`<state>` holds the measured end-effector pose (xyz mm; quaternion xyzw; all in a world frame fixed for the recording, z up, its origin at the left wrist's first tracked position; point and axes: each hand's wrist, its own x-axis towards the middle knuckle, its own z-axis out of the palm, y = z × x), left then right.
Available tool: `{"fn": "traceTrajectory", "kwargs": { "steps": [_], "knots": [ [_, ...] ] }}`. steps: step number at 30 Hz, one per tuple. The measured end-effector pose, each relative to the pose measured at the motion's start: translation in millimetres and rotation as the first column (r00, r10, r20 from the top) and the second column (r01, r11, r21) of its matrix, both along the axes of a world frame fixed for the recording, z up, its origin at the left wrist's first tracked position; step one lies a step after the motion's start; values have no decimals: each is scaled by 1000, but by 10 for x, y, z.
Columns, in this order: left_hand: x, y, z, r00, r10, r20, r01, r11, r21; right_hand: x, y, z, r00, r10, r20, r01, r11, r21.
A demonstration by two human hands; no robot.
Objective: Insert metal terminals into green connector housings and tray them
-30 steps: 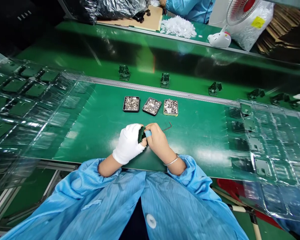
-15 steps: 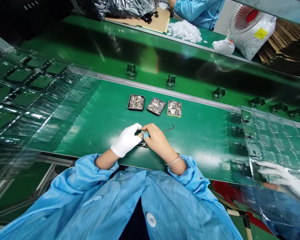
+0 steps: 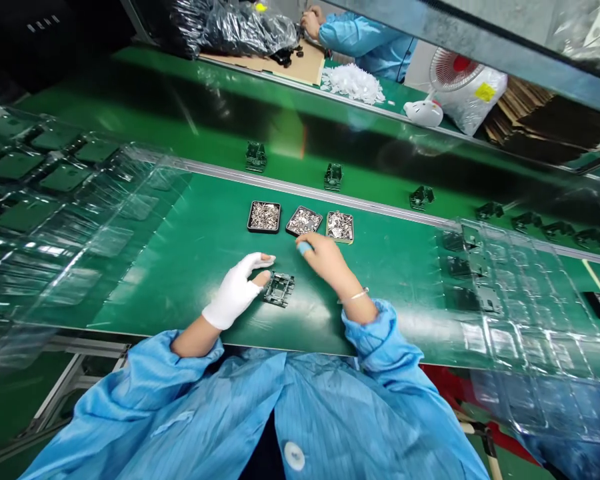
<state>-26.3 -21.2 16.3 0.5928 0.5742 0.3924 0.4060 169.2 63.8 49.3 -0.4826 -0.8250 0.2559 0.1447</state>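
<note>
A small green circuit board assembly with metal parts along its sides lies on the green work surface in front of me. My left hand, in a white glove with bare fingertips, is open beside it, the thumb at the board's upper left edge. Bare apart from a blue wrap on one digit, my right hand is at the near edge of the middle tray of small metal parts. Its fingertips are drawn together; what they hold, if anything, cannot be made out. Similar trays stand on either side.
Clear plastic blister trays are stacked at left, with more at right. Beyond the metal rail stand several board assemblies. Across the line are a person's sleeve, white pieces and a fan.
My hands have parted from the board, which now lies uncovered. My right hand has moved up to the middle tray. The bent thin rod is no longer visible, and the co-worker's gloved hand at right has gone.
</note>
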Motion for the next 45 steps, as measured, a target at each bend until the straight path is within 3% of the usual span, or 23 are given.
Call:
{"fn": "traceTrajectory", "kwargs": {
  "steps": [3, 6, 13, 19, 23, 28, 31, 32, 34, 35, 37, 42, 45],
  "knots": [
    [-93, 25, -92, 999, 33, 2, -33, 999, -32, -3, 415, -22, 959, -84, 269, 53, 991, 121],
    [-131, 57, -166, 996, 32, -88, -36, 998, -42, -90, 640, -88, 935, -68, 348, 27, 992, 122],
    [-121, 88, -216, 991, 27, -129, -30, 999, -17, -107, 635, -155, 912, -90, 400, 40, 991, 131],
    [-106, 107, -196, 992, 12, -122, -16, 999, -38, -147, 706, -113, 913, -21, 408, 5, 999, 39],
    [-113, 107, -228, 990, 6, -137, -11, 999, -35, -171, 712, -87, 933, -47, 356, 32, 998, 48],
    [-130, 105, -248, 993, 11, -121, -16, 999, -37, -50, 643, -74, 976, -129, 177, 113, 988, 101],
    [-124, 97, -119, 990, 56, -127, -56, 998, -2, -11, 539, -98, 980, -173, -96, 175, 985, 14],
    [-111, 96, -48, 986, 76, -150, -73, 997, 27, -19, 478, -109, 944, -197, -264, 181, 980, -81],
    [-57, 101, 116, 971, 111, -212, -91, 991, 102, -67, 309, -126, 761, -273, -589, 105, 947, -303],
    [-17, 109, 196, 964, 116, -237, -85, 987, 137, -101, 206, -130, 653, -313, -690, 37, 923, -384],
    [80, 133, 328, 960, 87, -265, -38, 982, 184, -175, -10, -123, 521, -355, -776, -69, 889, -453],
    [274, 178, 417, 932, 82, -352, 13, 966, 258, -266, -374, -101, 384, -424, -820, -106, 862, -496],
    [296, 159, 389, 923, 107, -369, -3, 962, 272, -240, -425, -114, 382, -437, -814, -110, 853, -510]
  ]
}}
